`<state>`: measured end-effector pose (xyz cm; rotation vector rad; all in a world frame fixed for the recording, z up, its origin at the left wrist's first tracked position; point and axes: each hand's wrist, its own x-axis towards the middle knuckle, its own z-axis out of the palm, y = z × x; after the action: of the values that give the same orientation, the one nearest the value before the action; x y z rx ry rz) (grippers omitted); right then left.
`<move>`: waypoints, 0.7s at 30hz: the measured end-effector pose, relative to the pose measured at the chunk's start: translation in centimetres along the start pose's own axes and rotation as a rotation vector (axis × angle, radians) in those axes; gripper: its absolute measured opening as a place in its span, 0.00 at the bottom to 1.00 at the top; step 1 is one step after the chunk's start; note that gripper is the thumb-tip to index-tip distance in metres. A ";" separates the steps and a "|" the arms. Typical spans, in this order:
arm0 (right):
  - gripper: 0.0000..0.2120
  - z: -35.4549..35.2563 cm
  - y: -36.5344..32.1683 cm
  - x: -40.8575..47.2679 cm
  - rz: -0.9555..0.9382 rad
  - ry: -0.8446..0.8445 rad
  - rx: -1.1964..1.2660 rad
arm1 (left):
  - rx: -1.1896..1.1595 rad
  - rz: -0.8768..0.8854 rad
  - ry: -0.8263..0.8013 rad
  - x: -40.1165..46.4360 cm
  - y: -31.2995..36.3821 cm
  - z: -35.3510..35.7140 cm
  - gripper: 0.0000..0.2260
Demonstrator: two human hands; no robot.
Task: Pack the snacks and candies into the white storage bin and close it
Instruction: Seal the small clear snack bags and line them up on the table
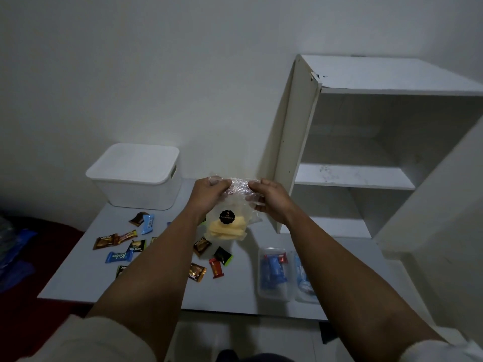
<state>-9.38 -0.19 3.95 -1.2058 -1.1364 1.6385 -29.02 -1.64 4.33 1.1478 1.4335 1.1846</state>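
White storage bin (136,178) at back left of worktop (235,291), lid on. Loose candies (130,244) scattered across worktop in front of bin, partly hidden under left forearm. Left hand (209,197) closed on top left edge of clear snack bag (230,220); right hand (269,199) closed on top right edge. Bag held above worktop centre, yellow pieces and black round label visible inside. Clear tray (274,275) with blue packets near front right, second partly hidden by right forearm. Open white shelf unit (366,152) standing at right, just beside right hand.
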 end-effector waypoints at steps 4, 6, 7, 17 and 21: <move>0.03 -0.6 0.4 -0.1 -0.037 0.027 0.040 | 0.011 0.002 0.011 -0.2 0.4 0.5 0.11; 0.03 -0.7 0.4 -0.1 -0.056 0.043 0.059 | -0.001 0.002 0.027 -0.4 0.6 0.7 0.13; 0.03 -0.8 0.4 -0.1 -0.065 0.052 0.059 | -0.012 0.000 0.037 -0.4 0.6 0.7 0.13; 0.07 -1.3 0.4 -1.0 -0.045 0.004 -0.066 | 0.070 0.038 -0.080 -1.3 1.3 1.9 0.10; 0.10 -2.0 0.6 -1.1 -0.058 0.009 -0.069 | 0.101 0.014 -0.132 -1.5 0.8 2.2 0.11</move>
<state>-7.25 -1.03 3.40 -1.2113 -1.2200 1.5609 -26.51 -2.78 4.97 1.2836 1.3993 1.0360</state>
